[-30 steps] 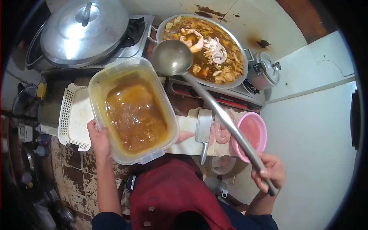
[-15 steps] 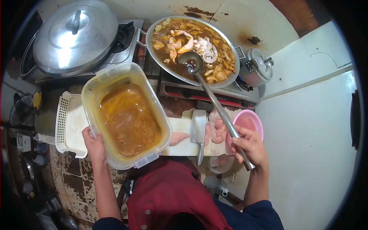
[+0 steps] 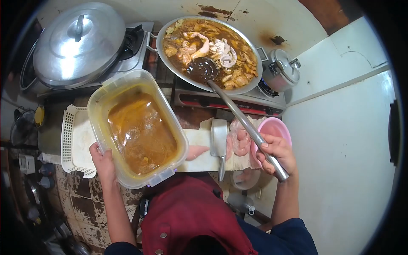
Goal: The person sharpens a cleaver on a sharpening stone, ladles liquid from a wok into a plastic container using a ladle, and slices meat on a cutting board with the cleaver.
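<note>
My left hand (image 3: 103, 163) grips the near left rim of a clear plastic container (image 3: 183, 151), which holds brown broth (image 3: 142, 131). In my right hand (image 3: 276, 155) is the long handle of a metal ladle (image 3: 238, 111). The ladle's bowl dips into the dark broth at the near side of a wide metal pan (image 3: 160, 46). Pieces of meat (image 3: 240, 79) fill much of that pan, and paler, whitish pieces (image 3: 224, 53) lie on top near its middle.
A large lidded pot (image 3: 76, 46) stands on the left stove. A cleaver (image 3: 219, 142) lies on a white cutting board (image 3: 197, 137) beside raw meat (image 3: 197, 151). Further right are a bag of meat (image 3: 241, 142), a pink bowl (image 3: 284, 126) and a pressure cooker (image 3: 282, 72). A white basket (image 3: 68, 140) sits left.
The ladle's bowl has shifted slightly left and sunk into the broth. My right hand has moved a little with the handle. Broth in the container ripples with new glints.
</note>
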A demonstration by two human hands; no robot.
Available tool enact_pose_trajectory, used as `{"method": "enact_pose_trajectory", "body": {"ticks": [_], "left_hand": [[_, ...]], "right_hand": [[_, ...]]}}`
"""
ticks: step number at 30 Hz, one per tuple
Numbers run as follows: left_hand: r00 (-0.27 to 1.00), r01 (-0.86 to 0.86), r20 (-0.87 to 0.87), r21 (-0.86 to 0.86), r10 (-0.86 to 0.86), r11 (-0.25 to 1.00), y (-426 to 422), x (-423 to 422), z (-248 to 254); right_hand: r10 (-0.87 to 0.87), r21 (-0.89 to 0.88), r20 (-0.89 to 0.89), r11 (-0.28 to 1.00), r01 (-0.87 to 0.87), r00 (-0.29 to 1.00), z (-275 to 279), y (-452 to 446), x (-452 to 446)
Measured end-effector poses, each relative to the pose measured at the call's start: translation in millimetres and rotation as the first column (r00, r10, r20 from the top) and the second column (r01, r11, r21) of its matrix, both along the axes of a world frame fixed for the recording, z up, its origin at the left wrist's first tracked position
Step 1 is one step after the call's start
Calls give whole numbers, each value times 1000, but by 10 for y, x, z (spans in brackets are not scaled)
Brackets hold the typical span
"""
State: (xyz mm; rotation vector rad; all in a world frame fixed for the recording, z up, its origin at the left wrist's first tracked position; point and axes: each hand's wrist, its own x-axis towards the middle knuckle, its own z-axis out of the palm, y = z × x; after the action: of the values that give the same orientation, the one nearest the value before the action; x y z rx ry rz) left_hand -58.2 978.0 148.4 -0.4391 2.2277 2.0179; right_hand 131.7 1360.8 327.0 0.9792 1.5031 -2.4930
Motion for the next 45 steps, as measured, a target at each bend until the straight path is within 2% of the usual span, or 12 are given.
{"method": "enact_pose_trajectory", "body": {"ticks": [4, 17, 25, 28, 30, 32, 33, 36, 40, 41, 42, 45], "left_hand": [[1000, 19, 12, -36, -18, 999, -40, -24, -40], [1000, 13, -16, 7, -13, 1000, -16, 0, -11], [999, -16, -45, 57, 19, 998, -15, 5, -78], [997, -9, -71, 29, 11, 1000, -42, -13, -132], [999, -13, -36, 35, 14, 999, -16, -2, -55], [1000, -9, -24, 45, 10, 999, 10, 5, -26], [999, -8, -31, 52, 9, 999, 3, 6, -38], [1000, -9, -13, 10, 9, 1000, -5, 3, 13], [999, 2, -34, 32, -1, 999, -24, -9, -63], [999, 3, -33, 35, -1, 999, -23, -12, -68], [999, 1, -32, 36, 0, 999, -22, -12, -66], [1000, -11, -18, 14, 11, 1000, -4, -16, -33]], "right_hand": [[-54, -99, -54, 994, 49, 997, 121, -70, -5], [66, 45, -76, 997, -63, 995, 657, -512, 102], [180, 101, 224, 973, -207, 958, 746, -872, 148], [466, 522, 269, 665, -534, 843, 595, -937, 116], [574, 761, 326, 313, -569, 751, 464, -940, 157], [574, 818, 496, -58, -572, 652, 423, -1015, 169], [585, 792, 557, -161, -589, 589, 434, -1036, 198], [631, 768, 567, -171, -617, 530, 467, -1000, 262], [612, 721, 187, 446, -531, 768, 501, -749, 312], [435, 453, 208, 751, -480, 876, 580, -717, 304], [349, 276, 240, 870, -408, 906, 589, -582, 357], [173, 140, 55, 974, -179, 983, 464, -375, 346]]}}
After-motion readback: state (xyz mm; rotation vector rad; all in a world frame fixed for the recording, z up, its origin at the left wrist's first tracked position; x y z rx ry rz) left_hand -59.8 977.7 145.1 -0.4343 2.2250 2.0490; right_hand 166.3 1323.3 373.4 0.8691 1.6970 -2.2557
